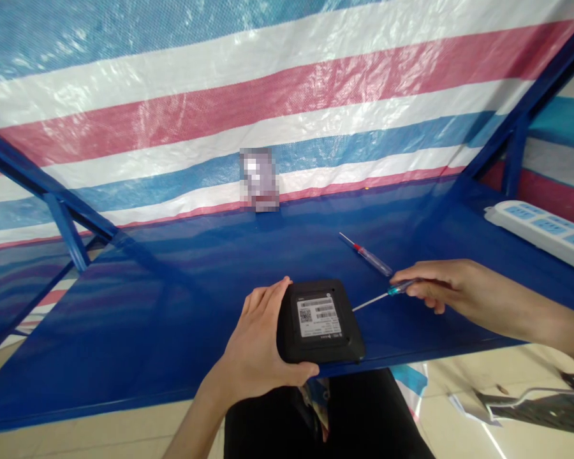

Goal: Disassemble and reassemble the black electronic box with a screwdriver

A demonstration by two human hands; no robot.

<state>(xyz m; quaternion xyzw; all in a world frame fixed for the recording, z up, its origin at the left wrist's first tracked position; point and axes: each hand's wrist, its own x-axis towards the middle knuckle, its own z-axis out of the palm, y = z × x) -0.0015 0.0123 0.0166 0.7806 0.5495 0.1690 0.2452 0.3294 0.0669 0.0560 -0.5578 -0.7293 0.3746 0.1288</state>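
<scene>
My left hand (pixel 258 347) grips the left side of a small black box (pixel 321 323), which lies bottom-up near the front edge of the blue table (pixel 172 306); a white label with codes shows on its underside. My right hand (pixel 435 287) is closed around the handle of a teal screwdriver (pixel 377 298). Its thin metal shaft points left and its tip sits just off the box's right edge. A second screwdriver (pixel 367 255), clear with a red band, lies loose on the table just behind my right hand.
A white power strip (pixel 540 233) with blue sockets rests at the table's right end. A striped tarp (pixel 268 108) hangs behind, with blue frame bars left and right. A grey rack (pixel 540 408) lies on the floor at the lower right.
</scene>
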